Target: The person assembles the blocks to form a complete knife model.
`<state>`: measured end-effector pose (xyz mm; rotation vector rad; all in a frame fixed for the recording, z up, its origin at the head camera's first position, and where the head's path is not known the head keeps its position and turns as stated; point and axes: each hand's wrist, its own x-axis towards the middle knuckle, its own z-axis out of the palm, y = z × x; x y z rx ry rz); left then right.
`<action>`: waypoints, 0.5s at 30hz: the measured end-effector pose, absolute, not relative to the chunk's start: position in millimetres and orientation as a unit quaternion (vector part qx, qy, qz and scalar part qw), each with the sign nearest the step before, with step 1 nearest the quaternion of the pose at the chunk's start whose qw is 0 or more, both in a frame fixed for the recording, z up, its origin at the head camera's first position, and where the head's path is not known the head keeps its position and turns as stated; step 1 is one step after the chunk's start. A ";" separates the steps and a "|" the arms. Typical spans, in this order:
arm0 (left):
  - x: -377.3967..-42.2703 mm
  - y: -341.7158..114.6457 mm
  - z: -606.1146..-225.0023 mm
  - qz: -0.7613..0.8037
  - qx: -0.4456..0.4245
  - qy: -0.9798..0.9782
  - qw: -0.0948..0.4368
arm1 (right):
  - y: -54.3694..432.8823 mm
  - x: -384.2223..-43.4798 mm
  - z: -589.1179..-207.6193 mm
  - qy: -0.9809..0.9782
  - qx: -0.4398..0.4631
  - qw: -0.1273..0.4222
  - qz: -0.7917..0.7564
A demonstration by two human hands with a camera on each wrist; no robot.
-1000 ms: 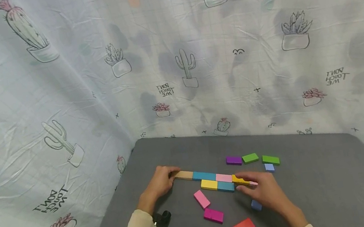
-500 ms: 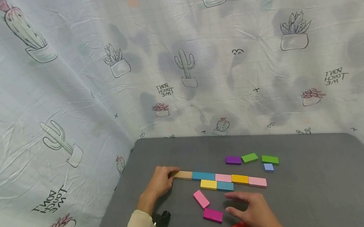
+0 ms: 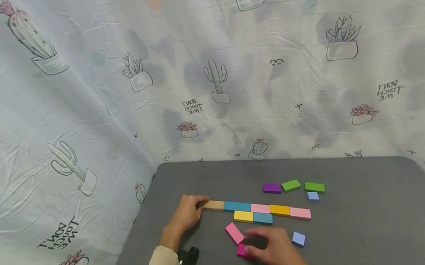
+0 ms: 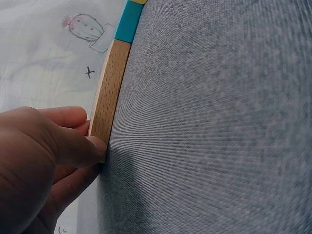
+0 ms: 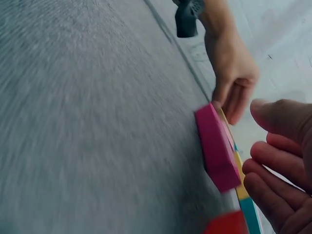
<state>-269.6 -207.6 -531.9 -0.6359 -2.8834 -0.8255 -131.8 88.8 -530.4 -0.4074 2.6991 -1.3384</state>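
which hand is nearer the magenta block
Right. In the head view, the right hand is right by the magenta block, its thumb partly covering it; the left hand is farther off, up and to the left, pinching the tan block.

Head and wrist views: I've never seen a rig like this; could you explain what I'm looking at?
There is no machine: a person works bare-handed. The head view looks forward and down from the person's head; each wrist view looks from one wrist at that hand's work.

On the grey surface, a row runs from a wooden block through a blue block, a pink block and an orange block to another pink block. A yellow block and a second blue block lie along its near side. Loose pieces, such as a purple block, lie apart from the row.

The left hand grips the wooden block's end. The right hand, holding nothing, is close to the magenta block.
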 end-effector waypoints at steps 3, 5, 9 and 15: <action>-269.3 -207.0 -532.5 -0.267 -0.207 -0.940 0.037 | 80.0 -134.8 -533.3 0.888 -0.131 0.049 -0.438; -269.1 -206.5 -532.8 -0.268 -0.203 -0.941 0.035 | 74.3 -137.2 -534.8 0.890 -0.128 0.043 -0.436; -268.9 -206.3 -533.3 -0.272 -0.198 -0.941 0.031 | 63.5 -142.0 -537.4 0.899 -0.120 0.026 -0.420; -269.4 -206.8 -533.4 -0.264 -0.203 -0.942 0.040 | 50.0 -148.4 -539.9 0.913 -0.121 -0.015 -0.390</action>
